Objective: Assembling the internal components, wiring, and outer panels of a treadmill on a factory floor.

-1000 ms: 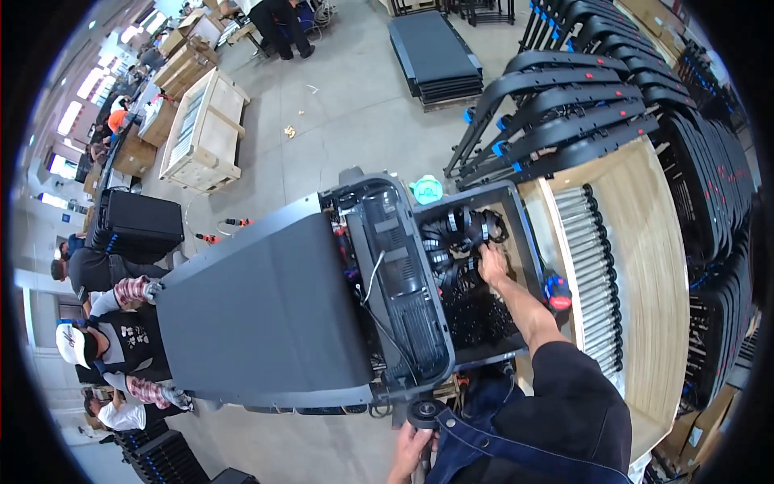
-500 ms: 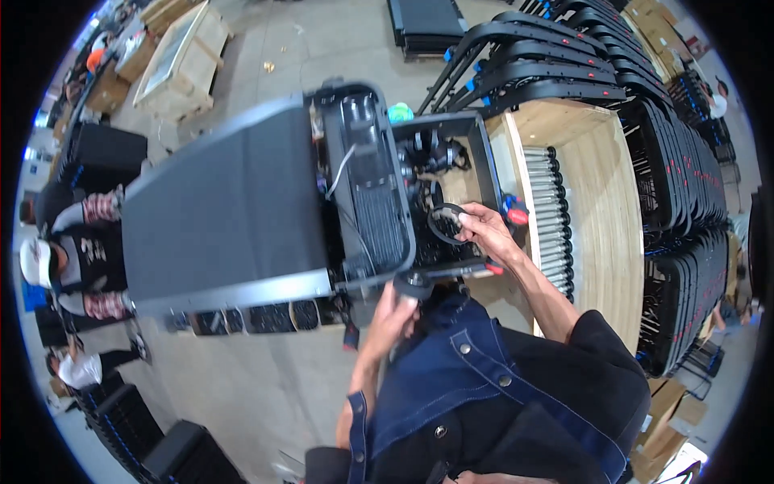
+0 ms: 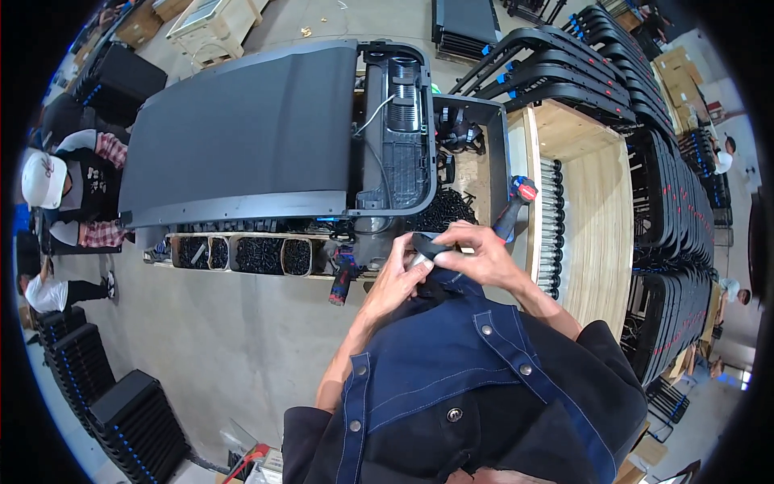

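Observation:
Close to my chest, my left hand (image 3: pixel 389 284) is closed around a short silver part (image 3: pixel 416 260) with a dark round end. My right hand (image 3: pixel 485 256) pinches a black band (image 3: pixel 429 244) against that end; the fingers hide much of both pieces. Just beyond my hands lies a heap of small black fasteners (image 3: pixel 442 211) in an open box (image 3: pixel 500 133), along with black cables and fittings (image 3: pixel 459 133). To the left stands a treadmill deck (image 3: pixel 242 129) with a dark belt. A motor (image 3: pixel 403 85) sits in its open end, and a pale cable crosses there.
A cordless driver (image 3: pixel 513 206) rests by the box's right side; another driver (image 3: pixel 343 274) hangs below the deck near fastener bins (image 3: pixel 262 254). Silver rods line a wooden crate (image 3: pixel 588 210) at right. Black frames (image 3: pixel 677 194) are stacked beyond. A co-worker (image 3: pixel 68 185) stands at the deck's far-left end.
My right hand has moved down and left from over the box, bringing the black ring-shaped band to the part in my left hand. My left hand has risen slightly.

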Motion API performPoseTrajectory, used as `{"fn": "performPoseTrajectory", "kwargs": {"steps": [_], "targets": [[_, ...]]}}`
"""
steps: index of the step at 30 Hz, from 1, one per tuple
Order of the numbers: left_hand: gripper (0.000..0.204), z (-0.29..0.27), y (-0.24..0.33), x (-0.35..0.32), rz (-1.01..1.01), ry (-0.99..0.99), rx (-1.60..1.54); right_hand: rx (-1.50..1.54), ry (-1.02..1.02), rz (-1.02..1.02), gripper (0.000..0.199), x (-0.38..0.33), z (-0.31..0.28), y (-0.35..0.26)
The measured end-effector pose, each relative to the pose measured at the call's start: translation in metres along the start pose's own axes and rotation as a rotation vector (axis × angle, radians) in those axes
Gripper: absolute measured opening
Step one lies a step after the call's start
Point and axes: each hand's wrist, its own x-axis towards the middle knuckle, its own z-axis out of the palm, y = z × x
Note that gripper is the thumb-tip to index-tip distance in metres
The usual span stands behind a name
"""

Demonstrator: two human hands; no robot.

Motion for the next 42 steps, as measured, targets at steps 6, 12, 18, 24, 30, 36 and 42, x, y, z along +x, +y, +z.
{"fn": "performPoseTrajectory", "kwargs": {"steps": [6, 12, 18, 24, 30, 36, 42], "targets": [[0.075, -0.019, 0.002, -0.008, 0.028, 0.024, -0.252, -0.227, 0.174, 0.052, 0.025, -0.005, 0.036, 0.006], [0.079, -0.029, 0.036, 0.012, 0.126, 0.191, -0.122, -0.155, 0.292, 0.04, 0.033, 0.019, 0.025, 0.013], [0.072, -0.051, 0.139, 0.103, 0.045, 0.118, 0.649, -0.268, 0.104, -0.208, 0.082, 0.125, -0.034, 0.032], [0.04, -0.074, 0.241, 0.241, 0.76, 0.632, 1.213, 0.322, 0.445, 0.132, 0.069, 0.291, -0.117, 0.084], [0.026, -0.227, 0.208, 0.352, 0.642, 0.778, 1.364, 0.265, 0.536, 0.266, 0.092, 0.425, -0.203, 0.124], [0.029, -0.321, 0.241, 0.368, 0.272, 0.491, 1.673, 0.202, 0.45, 0.343, 0.087, 0.491, -0.23, 0.135], [0.015, -0.314, 0.28, 0.351, 0.454, 0.461, 1.628, 0.081, 0.072, 0.394, 0.082, 0.544, -0.223, 0.109]]}}
